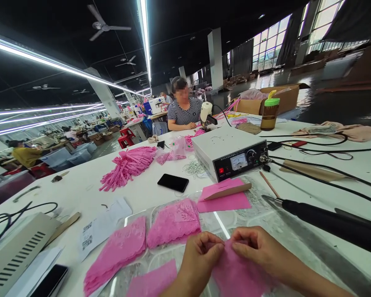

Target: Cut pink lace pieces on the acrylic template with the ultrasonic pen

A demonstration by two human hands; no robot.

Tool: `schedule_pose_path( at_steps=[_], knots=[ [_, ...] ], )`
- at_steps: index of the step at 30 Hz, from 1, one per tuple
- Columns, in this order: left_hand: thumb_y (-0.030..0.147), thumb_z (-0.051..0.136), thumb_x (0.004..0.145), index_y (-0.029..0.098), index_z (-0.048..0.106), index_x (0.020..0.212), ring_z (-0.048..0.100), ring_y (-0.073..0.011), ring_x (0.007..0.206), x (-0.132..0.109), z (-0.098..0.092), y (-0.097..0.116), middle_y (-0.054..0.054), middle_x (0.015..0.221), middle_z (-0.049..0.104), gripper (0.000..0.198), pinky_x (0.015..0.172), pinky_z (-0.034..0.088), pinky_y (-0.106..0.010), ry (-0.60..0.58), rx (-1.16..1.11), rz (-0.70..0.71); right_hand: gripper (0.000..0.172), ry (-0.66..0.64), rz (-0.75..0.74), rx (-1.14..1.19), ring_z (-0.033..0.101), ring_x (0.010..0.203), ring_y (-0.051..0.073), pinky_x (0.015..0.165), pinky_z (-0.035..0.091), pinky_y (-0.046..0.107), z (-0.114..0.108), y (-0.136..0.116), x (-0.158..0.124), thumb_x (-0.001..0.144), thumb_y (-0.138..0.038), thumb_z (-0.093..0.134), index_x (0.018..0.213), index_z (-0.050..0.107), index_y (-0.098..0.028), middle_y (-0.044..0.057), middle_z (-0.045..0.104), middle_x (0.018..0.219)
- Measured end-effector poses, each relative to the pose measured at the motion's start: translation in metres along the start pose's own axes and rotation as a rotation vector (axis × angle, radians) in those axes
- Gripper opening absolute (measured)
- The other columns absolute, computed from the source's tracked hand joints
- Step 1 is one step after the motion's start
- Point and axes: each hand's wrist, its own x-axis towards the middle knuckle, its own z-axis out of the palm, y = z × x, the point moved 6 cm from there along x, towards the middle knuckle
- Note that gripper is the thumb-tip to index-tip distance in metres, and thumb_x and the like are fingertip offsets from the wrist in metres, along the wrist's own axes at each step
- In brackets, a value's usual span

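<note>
My left hand (200, 258) and my right hand (256, 249) are close together at the lower middle, both pinching the top edge of a pink fabric piece (235, 274) that hangs down toward me. Just left of them lie two stacks of pink lace pieces, one upper stack (174, 222) and one lower stack (119, 251) with scalloped edges. A flat pink piece (153, 280) lies near my left wrist. Beyond my hands, more pink fabric (224, 198) is partly under a folded brown strip (227, 192).
A black pen-like tool (321, 218) with a metal tip lies to the right, cabled to a control box (231, 152). A black phone (173, 182), a heap of pink strips (128, 165) and a green-lidded bottle (270, 113) are farther back. A co-worker (184, 109) sits across the table.
</note>
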Motion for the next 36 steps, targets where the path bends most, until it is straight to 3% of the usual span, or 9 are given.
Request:
schedule_pose_path(
  at_steps=[7, 18, 29, 36],
  knots=[
    [0.039, 0.072, 0.07, 0.014, 0.064, 0.067, 0.055, -0.0131, 0.056, -0.007, 0.0, 0.002, -0.003, 0.06, 0.062, 0.026, 0.055, 0.043, -0.022, 0.004, 0.074, 0.076, 0.028, 0.102, -0.027, -0.059, 0.045, 0.059, 0.016, 0.058, 0.036, 0.029, -0.007, -0.002, -0.006, 0.075, -0.044, 0.06, 0.066, 0.064, -0.018, -0.001, 0.051, 0.06],
    [0.029, 0.068, 0.075, 0.016, 0.068, 0.071, 0.059, -0.0146, 0.062, -0.013, -0.005, 0.006, -0.005, 0.068, 0.067, 0.014, 0.059, 0.045, -0.022, 0.046, 0.263, 0.211, 0.029, 0.225, -0.137, -0.102, 0.054, 0.065, 0.02, 0.062, 0.044, 0.03, -0.005, 0.001, -0.01, 0.078, -0.047, 0.059, 0.066, 0.062, -0.022, 0.002, 0.06, 0.065],
    [0.026, 0.064, 0.079, 0.021, 0.068, 0.068, 0.059, -0.0179, 0.065, -0.02, -0.004, 0.017, -0.006, 0.069, 0.067, 0.013, 0.067, 0.047, -0.028, 0.102, 0.455, 0.372, 0.026, 0.237, -0.28, -0.126, 0.057, 0.065, 0.018, 0.064, 0.045, 0.028, -0.01, -0.004, -0.018, 0.085, -0.043, 0.058, 0.068, 0.063, -0.024, 0.001, 0.062, 0.068],
    [0.017, 0.063, 0.072, 0.016, 0.068, 0.07, 0.057, -0.0139, 0.06, -0.012, 0.005, 0.005, -0.004, 0.064, 0.066, 0.006, 0.058, 0.042, -0.022, 0.086, 0.303, 0.267, 0.023, 0.228, -0.19, -0.074, 0.054, 0.066, 0.018, 0.063, 0.043, 0.028, -0.006, -0.003, -0.02, 0.083, -0.041, 0.057, 0.069, 0.061, -0.022, 0.0, 0.06, 0.068]
  ],
)
